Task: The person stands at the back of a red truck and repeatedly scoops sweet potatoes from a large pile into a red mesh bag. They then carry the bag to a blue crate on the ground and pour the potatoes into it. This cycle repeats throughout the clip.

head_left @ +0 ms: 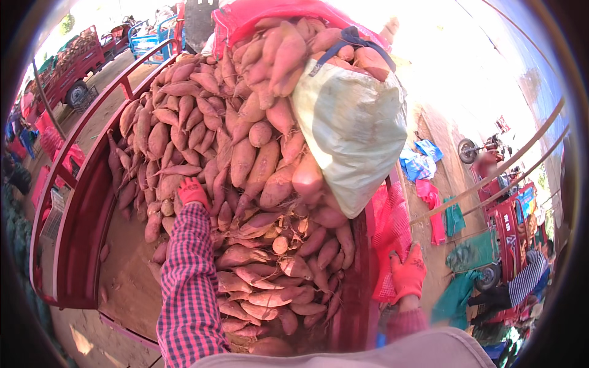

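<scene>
A big heap of reddish sweet potatoes (242,159) fills much of a red cart bed (132,264). My left hand (194,192), in a red glove, reaches into the heap's left middle and rests on the sweet potatoes. Its fingers look slightly apart, with nothing clearly gripped. At the cart's right side, my right hand (408,274), in a red-orange glove, is closed at the edge of a red mesh sack (391,224). The sack hangs along the side panel; the fingertips are partly hidden.
A white sack (353,122) full of sweet potatoes leans on the heap, near a pink sack (294,9) at the back. Metal rails (101,104) border the left side. Beyond the right side lie green sacks (469,251); a person in a striped top (529,273) is near a red vehicle.
</scene>
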Motion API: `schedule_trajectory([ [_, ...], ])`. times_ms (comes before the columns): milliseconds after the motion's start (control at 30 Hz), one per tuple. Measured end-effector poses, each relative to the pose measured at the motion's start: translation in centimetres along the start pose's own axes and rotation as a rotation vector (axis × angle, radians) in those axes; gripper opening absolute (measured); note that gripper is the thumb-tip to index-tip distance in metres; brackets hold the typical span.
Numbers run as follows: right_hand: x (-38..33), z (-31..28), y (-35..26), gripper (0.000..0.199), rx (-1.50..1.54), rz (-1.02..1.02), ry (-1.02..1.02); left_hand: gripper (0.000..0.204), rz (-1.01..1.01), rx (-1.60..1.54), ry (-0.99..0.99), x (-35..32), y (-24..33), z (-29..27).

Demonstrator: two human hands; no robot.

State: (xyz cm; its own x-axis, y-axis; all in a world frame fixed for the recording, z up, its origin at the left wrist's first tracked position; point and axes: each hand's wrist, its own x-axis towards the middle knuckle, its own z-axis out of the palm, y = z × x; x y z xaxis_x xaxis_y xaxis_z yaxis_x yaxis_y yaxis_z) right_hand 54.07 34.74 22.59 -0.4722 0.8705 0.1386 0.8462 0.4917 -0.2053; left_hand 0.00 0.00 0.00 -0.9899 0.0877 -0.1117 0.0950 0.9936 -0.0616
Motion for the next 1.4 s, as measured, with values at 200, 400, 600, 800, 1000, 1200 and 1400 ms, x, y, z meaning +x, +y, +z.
schedule_trajectory([
  [200, -0.2, -0.7, -1.0, 0.083, 0.032, 0.008, 0.001, 0.061, 0.086, 0.108, 0.005, -4.6, -0.7, -5.5],
  [400, 0.1, -0.2, -0.5, 0.078, -0.013, -0.049, 0.046, 0.063, 0.300, 0.079, -0.090, -8.2, -1.9, -8.0],
  [600, 0.1, 0.2, -0.4, 0.074, -0.020, -0.040, 0.022, 0.036, 0.153, -1.351, 0.255, -17.3, -8.5, -11.7],
  [800, 0.9, -0.9, -0.8, 0.065, 0.045, -0.023, -0.037, 0.051, 0.391, -2.338, -0.266, -30.4, -10.9, -13.3],
  [1000, 0.6, -0.7, -0.6, 0.064, 0.116, -0.067, 0.063, 0.052, 0.464, -2.606, -0.331, -42.9, -9.6, -13.4],
  [1200, -3.6, -4.3, -2.9, 0.054, 0.127, -0.286, 0.636, 0.053, 0.501, -2.617, -0.374, -53.3, -10.0, -13.6],
  [1400, -19.4, -6.6, -7.0, 0.067, 1.205, -0.763, -1.017, 0.052, 0.629, -2.467, -0.446, -57.9, -8.7, -16.4],
])
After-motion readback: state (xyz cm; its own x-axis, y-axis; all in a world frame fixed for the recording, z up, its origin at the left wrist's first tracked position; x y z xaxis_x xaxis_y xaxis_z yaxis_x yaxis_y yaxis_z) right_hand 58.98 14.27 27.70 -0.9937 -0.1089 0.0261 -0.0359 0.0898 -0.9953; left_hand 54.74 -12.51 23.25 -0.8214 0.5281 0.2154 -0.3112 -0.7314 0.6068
